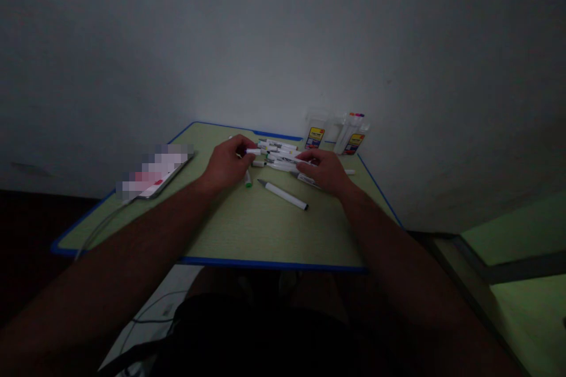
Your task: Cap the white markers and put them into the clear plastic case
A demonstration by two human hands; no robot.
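Several white markers (278,146) lie in a loose pile between my two hands. My left hand (229,162) is closed at the pile's left side, its thumb and fingers pinching a white marker (253,152). Under that hand sticks out a marker with a green end (248,179). My right hand (325,169) rests at the pile's right side, fingers curled and pinched around a white marker (286,159) whose far part lies over the pile. Nearer to me, a single white marker (285,195) with a dark end lies apart, slanting down to the right.
The green table (265,235) has a blue edge. At its back right stand clear plastic cases (315,136), one (354,142) holding a few markers. A phone or tablet (154,174), partly blurred, lies at the left with a cable (101,225). A wall rises behind.
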